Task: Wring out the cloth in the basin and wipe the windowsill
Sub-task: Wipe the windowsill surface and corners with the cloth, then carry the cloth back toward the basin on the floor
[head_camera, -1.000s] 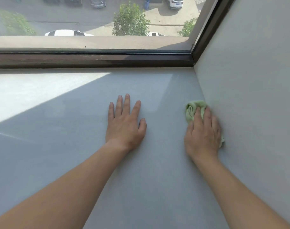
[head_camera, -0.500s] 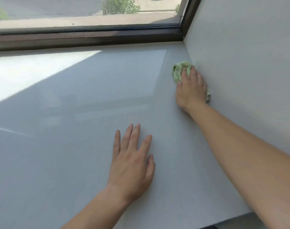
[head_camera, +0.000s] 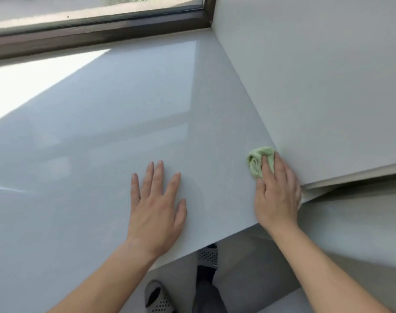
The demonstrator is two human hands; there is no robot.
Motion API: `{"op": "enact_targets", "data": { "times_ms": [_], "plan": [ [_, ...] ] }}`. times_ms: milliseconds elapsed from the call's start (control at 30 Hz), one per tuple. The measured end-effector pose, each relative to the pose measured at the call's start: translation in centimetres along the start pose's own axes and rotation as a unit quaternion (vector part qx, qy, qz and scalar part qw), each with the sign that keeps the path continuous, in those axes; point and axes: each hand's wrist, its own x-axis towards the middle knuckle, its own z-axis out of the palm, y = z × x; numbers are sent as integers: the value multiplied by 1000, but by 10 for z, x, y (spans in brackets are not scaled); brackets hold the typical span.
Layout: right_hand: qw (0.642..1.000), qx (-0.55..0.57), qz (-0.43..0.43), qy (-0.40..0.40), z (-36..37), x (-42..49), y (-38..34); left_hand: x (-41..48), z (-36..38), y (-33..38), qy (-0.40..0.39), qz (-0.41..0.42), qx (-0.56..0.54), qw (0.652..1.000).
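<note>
Wipe stroke along side wall, cloth now back at sill's front edge.

Green cloth, bunched, sits on windowsill touching the side wall, near sill's front corner. R hand pressed flat on top of it, fingers together, pinning cloth to sill w/ palm, not a pinch grip. 0.5 s ago cloth was up by the window frame corner; it's since been dragged back along the wall joint twd the person, so that wall-side strip looks covered. L hand left of cloth, well apart, fingers spread wide, flat on sill, holding nothing, prob bracing. Basin not in view; wringing presumably done. Rest of sill left of L hand likely next. Slippers visible below sill edge.
</note>
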Motion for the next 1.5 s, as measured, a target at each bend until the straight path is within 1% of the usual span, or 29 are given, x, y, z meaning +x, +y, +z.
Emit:
{"op": "enact_targets", "data": {
  "times_ms": [33,67,133,200,233,267,333,400,433,500,567,667,733,800,867,967,1033,1133,1233,1300,1367,1500],
  "plan": [
    [1000,6,20,1,3,-11,-10,-11,0,-4,-3,-6,5,1000],
    [1000,1,12,-4,7,-25,-19,-22,1,-9,-9,-14,7,1000],
    [997,-18,-64,-29,14,-59,-30,-39,3,-19,-20,-33,8,999],
    [988,-10,-141,-64,12,-70,-23,-50,4,-27,-22,-34,-2,999],
    [984,-3,-163,-74,8,-64,-15,-52,5,-30,-23,-28,-7,999],
    [984,1,-165,-72,6,-57,-5,-53,5,-31,-24,-21,-10,999],
    [993,7,-108,-45,2,-43,7,-53,4,-32,-24,-17,-14,999],
    [999,16,-34,-7,2,-37,7,-54,4,-33,-13,-16,-29,999],
    [1000,14,-11,7,4,-38,2,-55,4,-34,-5,-15,-45,999],
    [1000,8,-7,11,8,-51,-14,-57,1,-36,16,-17,-96,995],
    [997,17,-73,3,14,-72,-34,-60,-4,-38,38,-36,-163,985],
    [979,45,-199,-22,15,-105,-61,-70,-14,-35,54,-67,-230,969],
    [963,102,-240,-62,7,-107,-72,-82,-23,-33,53,-103,-273,955],
    [949,165,-236,-125,-5,-100,-80,-95,-31,-31,42,-151,-329,931],
    [937,204,-224,-174,-18,-98,-89,-107,-39,-33,41,-204,-388,898],
    [924,233,-229,-201,-37,-104,-108,-124,-50,-39,58,-268,-452,849],
    [915,232,-252,-214,-48,-113,-123,-138,-57,-48,79,-297,-472,826],
    [901,221,-297,-225,-61,-128,-154,-165,-72,-67,114,-325,-474,810],
    [882,218,-339,-244,-72,-150,-197,-202,-93,-95,153,-348,-437,815],
    [868,215,-368,-256,-77,-166,-233,-234,-106,-120,173,-369,-396,823],
    [852,214,-396,-266,-81,-185,-275,-272,-119,-149,194,-396,-357,824],
    [810,213,-459,-297,-85,-245,-374,-355,-147,-211,248,-458,-312,794]
  ]
}}
